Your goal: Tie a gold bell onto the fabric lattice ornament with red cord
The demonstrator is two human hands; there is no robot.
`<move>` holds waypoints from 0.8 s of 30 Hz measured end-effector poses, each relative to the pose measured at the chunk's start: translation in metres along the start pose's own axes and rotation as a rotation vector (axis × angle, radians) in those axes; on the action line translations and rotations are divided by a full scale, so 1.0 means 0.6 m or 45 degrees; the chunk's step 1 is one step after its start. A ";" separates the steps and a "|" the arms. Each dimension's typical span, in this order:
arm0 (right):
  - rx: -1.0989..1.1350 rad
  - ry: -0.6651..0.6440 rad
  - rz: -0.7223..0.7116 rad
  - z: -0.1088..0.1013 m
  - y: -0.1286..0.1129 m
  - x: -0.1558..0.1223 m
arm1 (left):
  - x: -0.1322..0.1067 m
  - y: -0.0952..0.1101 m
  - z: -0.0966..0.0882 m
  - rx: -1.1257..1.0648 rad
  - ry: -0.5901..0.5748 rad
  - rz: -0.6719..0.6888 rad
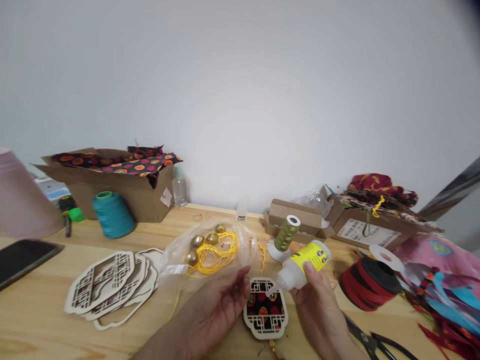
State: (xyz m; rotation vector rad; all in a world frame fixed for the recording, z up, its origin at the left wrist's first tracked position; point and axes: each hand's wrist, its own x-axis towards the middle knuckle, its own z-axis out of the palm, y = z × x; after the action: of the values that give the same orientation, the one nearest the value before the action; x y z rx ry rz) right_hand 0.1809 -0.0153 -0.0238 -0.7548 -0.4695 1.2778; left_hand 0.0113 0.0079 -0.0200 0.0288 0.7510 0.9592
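Observation:
My right hand (318,305) is closed round a clear glue bottle (305,262) with a yellow label. The bottle tilts down to the left, its nozzle tip over a wooden lattice frame (268,327). Black patterned fabric (264,302) with red and yellow motifs fills the frame, which lies on the table. Yellow cord shows above and below it. Just left of the frame is my left hand (219,305), palm turned inward, fingers loosely curled and nothing visible in them. Whether its fingertips touch the frame's edge I cannot tell.
Loose lattice frames (112,285) lie left. Behind my hands, a plastic bag (172,250) holds brass bells (197,241) and yellow cord (221,255). An olive thread spool (287,235), red ribbon roll (369,285) and scissors (369,340) are right. A fabric-filled box (120,195) stands back left.

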 end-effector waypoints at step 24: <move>-0.048 -0.067 -0.053 -0.003 -0.001 0.006 | -0.014 0.072 -0.003 0.348 -0.071 -0.024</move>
State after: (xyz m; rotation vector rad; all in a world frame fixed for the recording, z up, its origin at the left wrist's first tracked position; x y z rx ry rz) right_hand 0.1832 -0.0124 -0.0249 -0.7409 -0.5506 1.2556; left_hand -0.0242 0.0267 -0.0021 0.2854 0.8246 0.8295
